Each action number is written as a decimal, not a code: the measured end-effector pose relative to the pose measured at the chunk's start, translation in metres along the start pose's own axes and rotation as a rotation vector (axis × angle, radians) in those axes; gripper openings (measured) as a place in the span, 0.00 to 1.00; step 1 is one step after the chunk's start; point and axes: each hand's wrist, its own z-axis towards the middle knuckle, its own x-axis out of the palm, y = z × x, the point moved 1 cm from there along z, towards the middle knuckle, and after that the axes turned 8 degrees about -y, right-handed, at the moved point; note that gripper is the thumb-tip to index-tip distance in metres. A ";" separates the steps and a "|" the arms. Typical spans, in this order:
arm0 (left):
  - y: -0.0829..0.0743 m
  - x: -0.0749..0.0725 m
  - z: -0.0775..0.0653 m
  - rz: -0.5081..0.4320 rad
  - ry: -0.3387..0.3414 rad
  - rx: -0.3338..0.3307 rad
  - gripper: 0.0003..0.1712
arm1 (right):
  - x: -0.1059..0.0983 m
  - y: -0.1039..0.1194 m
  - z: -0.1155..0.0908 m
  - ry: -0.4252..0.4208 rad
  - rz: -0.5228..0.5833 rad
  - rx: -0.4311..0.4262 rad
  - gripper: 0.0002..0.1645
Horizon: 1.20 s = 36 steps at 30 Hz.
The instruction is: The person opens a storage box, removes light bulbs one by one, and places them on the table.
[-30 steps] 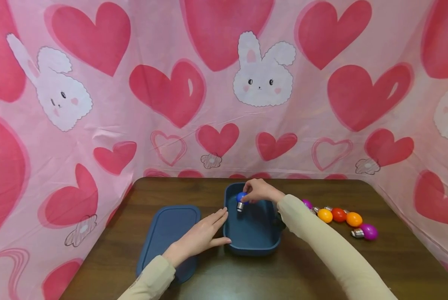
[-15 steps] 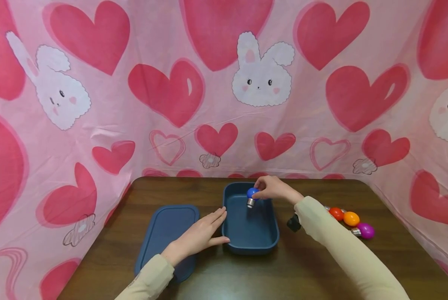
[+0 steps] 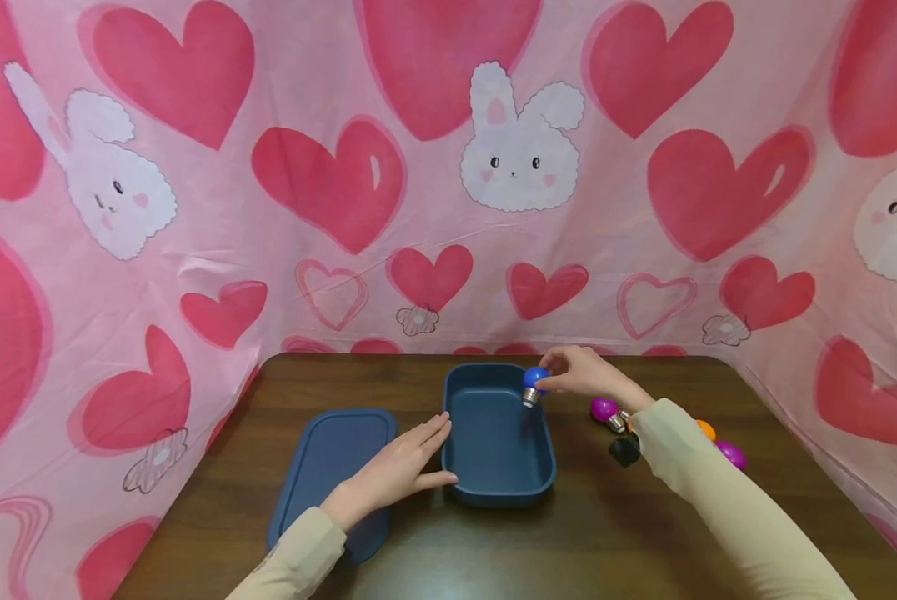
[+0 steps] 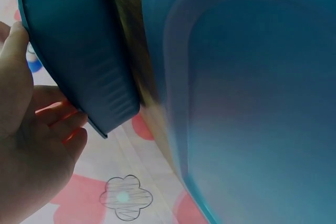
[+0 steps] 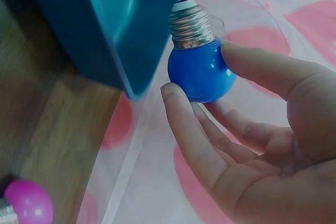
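Observation:
My right hand (image 3: 587, 372) pinches a blue light bulb (image 3: 535, 379) by its round glass, metal screw base pointing down, over the right rim of a dark blue box (image 3: 499, 498). In the right wrist view, thumb and fingertips hold the bulb (image 5: 198, 74) apart from the box wall. My left hand (image 3: 398, 468) lies against the box's left side, fingers fairly straight and touching its rim; the left wrist view shows fingertips along that rim. A flat dark blue lid (image 3: 336, 446) rests on the table, partly under the left forearm.
Right of the box are a purple bulb (image 3: 603, 408), an orange bulb (image 3: 707, 429) and another purple bulb (image 3: 732, 455), partly hidden by the right sleeve. A black faceted object (image 3: 624, 451) is beside the wrist. Pink heart-patterned cloth (image 3: 388, 83) hangs behind the wooden table (image 3: 486, 554).
My right hand has moved right with the blue bulb, from above the box's inside to its right rim. A purple bulb behind the arm has come into view. The left hand stays put.

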 end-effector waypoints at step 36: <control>0.000 0.001 0.000 -0.001 -0.016 0.007 0.48 | -0.042 -0.080 -0.081 -0.036 -0.040 0.220 0.27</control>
